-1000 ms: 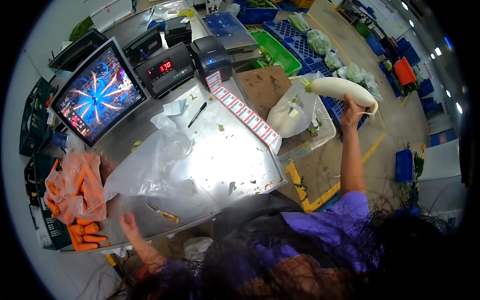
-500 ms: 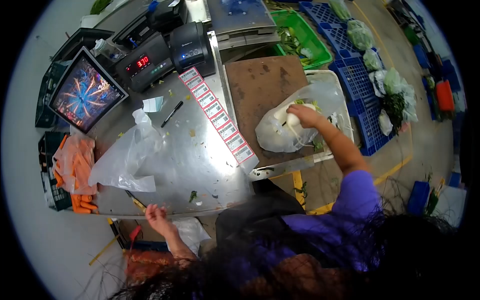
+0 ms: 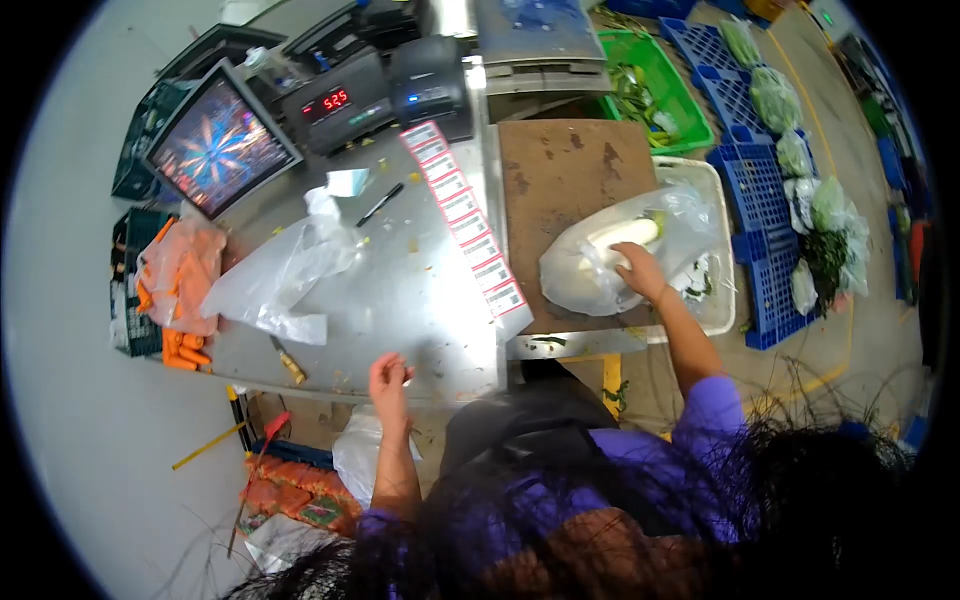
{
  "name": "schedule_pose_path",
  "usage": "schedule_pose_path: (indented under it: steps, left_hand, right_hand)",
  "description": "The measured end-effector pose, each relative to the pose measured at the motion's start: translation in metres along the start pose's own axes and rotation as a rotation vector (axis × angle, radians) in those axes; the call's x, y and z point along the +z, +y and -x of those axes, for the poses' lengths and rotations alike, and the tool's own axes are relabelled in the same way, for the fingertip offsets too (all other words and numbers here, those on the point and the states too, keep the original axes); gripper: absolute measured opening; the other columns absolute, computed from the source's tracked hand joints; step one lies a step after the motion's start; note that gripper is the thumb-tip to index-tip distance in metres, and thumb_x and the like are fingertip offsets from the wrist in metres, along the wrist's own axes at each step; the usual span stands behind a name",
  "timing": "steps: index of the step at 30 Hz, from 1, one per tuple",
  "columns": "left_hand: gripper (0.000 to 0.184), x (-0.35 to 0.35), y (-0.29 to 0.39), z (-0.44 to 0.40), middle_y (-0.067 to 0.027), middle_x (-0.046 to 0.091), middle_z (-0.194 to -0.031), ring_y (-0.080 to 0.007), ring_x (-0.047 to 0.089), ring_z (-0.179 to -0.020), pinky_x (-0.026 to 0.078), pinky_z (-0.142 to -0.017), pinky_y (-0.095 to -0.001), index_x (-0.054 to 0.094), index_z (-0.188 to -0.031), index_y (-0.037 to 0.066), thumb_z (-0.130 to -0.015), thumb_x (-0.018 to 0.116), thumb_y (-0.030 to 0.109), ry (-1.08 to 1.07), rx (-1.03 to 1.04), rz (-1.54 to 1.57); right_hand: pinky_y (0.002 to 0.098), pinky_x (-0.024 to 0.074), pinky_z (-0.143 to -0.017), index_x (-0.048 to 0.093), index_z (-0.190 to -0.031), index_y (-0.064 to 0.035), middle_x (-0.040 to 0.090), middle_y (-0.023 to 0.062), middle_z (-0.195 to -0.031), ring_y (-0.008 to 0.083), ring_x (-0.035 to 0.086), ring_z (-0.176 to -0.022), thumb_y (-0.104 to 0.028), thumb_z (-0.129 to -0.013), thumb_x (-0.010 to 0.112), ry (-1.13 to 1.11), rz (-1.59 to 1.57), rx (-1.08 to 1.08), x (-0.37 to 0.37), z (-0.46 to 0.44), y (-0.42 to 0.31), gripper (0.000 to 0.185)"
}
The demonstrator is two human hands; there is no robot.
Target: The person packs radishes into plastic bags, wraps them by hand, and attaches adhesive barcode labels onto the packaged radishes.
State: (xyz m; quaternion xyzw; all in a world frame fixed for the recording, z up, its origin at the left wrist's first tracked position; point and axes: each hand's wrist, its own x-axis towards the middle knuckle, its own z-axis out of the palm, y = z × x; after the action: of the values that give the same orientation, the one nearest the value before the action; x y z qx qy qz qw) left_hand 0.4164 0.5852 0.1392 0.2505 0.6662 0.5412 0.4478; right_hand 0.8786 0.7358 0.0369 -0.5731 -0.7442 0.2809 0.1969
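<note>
On the brown scale platform (image 3: 535, 190) lies a clear plastic bag (image 3: 575, 295) with pale long radishes in it. My right hand (image 3: 642, 270) is at the bag's opening, its bent fingers closed over a white radish (image 3: 630, 235). The radish's greenish end points to the upper right. My left hand (image 3: 388, 382) hovers at the front edge of the steel table (image 3: 400, 300). Its fingers are loosely bent with a gap between them, and nothing shows in them. To its left lies a knife (image 3: 290, 368) with a yellowish handle.
A strip of labels (image 3: 465, 220) runs beside the platform. An empty plastic bag (image 3: 280, 275), a black pen (image 3: 380, 205) and bagged carrots (image 3: 185, 275) lie leftward. The scale display (image 3: 335, 102) reads 525. A white crate (image 3: 722, 250) and a green crate (image 3: 680, 95) stand rightward.
My right hand has lowered the radish into the bag, where it now lies along the others. My left hand has moved right, away from the knife. The display went from 370 to 525.
</note>
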Motion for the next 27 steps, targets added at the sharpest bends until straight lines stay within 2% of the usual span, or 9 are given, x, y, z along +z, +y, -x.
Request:
schedule_pose_path:
  steps: [3,5,10,18,22,23,24,26,27]
  left_hand:
    - [0.017,0.000,0.002,-0.009,-0.0053,0.056,-0.089,-0.0124,0.054,-0.075,0.048,-0.068,-0.0253,0.052,-0.101,0.002,-0.085,0.050,0.003,-0.086,-0.005,-0.006]
    - [0.018,0.002,0.005,-0.010,-0.0051,0.057,-0.089,-0.0130,0.055,-0.073,0.047,-0.068,-0.0255,0.053,-0.101,0.003,-0.084,0.051,0.004,-0.149,0.018,0.015]
    - [0.016,0.008,0.016,-0.008,-0.0049,0.056,-0.088,-0.0126,0.055,-0.074,0.046,-0.069,-0.0246,0.054,-0.100,0.003,-0.084,0.051,0.004,-0.333,0.033,0.081]
    - [0.019,0.067,0.035,0.002,-0.0037,0.057,-0.089,-0.0102,0.053,-0.080,0.044,-0.074,-0.0232,0.053,-0.102,0.003,-0.084,0.048,0.005,-0.714,-0.144,-0.033]
    - [0.031,0.131,0.028,0.022,-0.0034,0.054,-0.100,-0.0108,0.050,-0.091,0.041,-0.079,-0.0247,0.046,-0.116,0.005,-0.086,0.049,0.015,-0.909,-0.242,-0.115]
    - [0.046,0.150,0.028,0.028,-0.0080,0.047,-0.113,-0.0146,0.046,-0.101,0.040,-0.082,-0.0272,0.040,-0.122,0.003,-0.084,0.055,0.024,-0.918,-0.291,-0.140]
    - [0.051,0.171,0.019,0.031,-0.0095,0.044,-0.115,-0.0164,0.044,-0.104,0.040,-0.083,-0.0285,0.038,-0.123,0.002,-0.082,0.057,0.027,-0.873,-0.271,-0.188]
    - [0.063,0.217,-0.010,0.035,-0.0126,0.038,-0.121,-0.0202,0.041,-0.110,0.038,-0.086,-0.0310,0.036,-0.125,0.000,-0.078,0.062,0.034,-0.761,-0.228,-0.281]
    - [0.077,0.242,-0.024,0.036,-0.0154,0.030,-0.125,-0.0245,0.035,-0.115,0.036,-0.090,-0.0343,0.034,-0.125,-0.002,-0.072,0.066,0.042,-0.647,-0.223,-0.343]
  right_hand:
    - [0.0359,0.0432,-0.083,0.058,-0.102,-0.0058,0.059,0.0129,-0.101,0.0298,0.055,-0.095,-0.009,-0.072,0.060,0.064,-0.029,0.184,-0.026,0.021,-0.035,0.030]
    - [0.0338,0.0455,-0.079,0.060,-0.098,-0.0046,0.062,0.0119,-0.096,0.0278,0.058,-0.089,-0.007,-0.073,0.059,0.189,0.041,0.094,-0.035,0.036,-0.047,0.025]
    - [0.0318,0.0465,-0.075,0.061,-0.097,-0.0045,0.063,0.0109,-0.092,0.0250,0.060,-0.086,-0.006,-0.074,0.058,0.291,0.030,0.174,-0.046,0.078,-0.078,0.023]
    - [0.0322,0.0457,-0.076,0.063,-0.091,-0.0047,0.063,0.0114,-0.090,0.0262,0.060,-0.086,-0.009,-0.075,0.059,0.353,0.232,0.195,-0.081,0.111,-0.096,0.017]
    - [0.0358,0.0441,-0.078,0.061,-0.095,-0.0063,0.062,0.0134,-0.093,0.0301,0.057,-0.089,-0.009,-0.073,0.060,0.499,0.305,0.110,-0.117,0.074,-0.086,0.022]
    - [0.0364,0.0433,-0.079,0.060,-0.097,-0.0072,0.061,0.0128,-0.094,0.0305,0.056,-0.091,-0.008,-0.072,0.060,0.522,0.394,0.058,-0.125,0.057,-0.080,0.025]
    - [0.0366,0.0408,-0.083,0.060,-0.097,-0.0081,0.059,0.0107,-0.095,0.0303,0.053,-0.096,-0.009,-0.070,0.062,0.550,0.444,0.013,-0.131,0.037,-0.074,0.027]
    - [0.0449,0.0375,-0.085,0.056,-0.105,-0.0118,0.053,0.0094,-0.109,0.0282,0.048,-0.103,-0.012,-0.067,0.066,0.549,0.666,-0.038,-0.134,-0.001,-0.058,0.040]
    - [0.0481,0.0368,-0.084,0.054,-0.108,-0.0134,0.051,0.0094,-0.114,0.0277,0.047,-0.104,-0.013,-0.065,0.067,0.545,0.766,-0.032,-0.134,-0.018,-0.054,0.045]
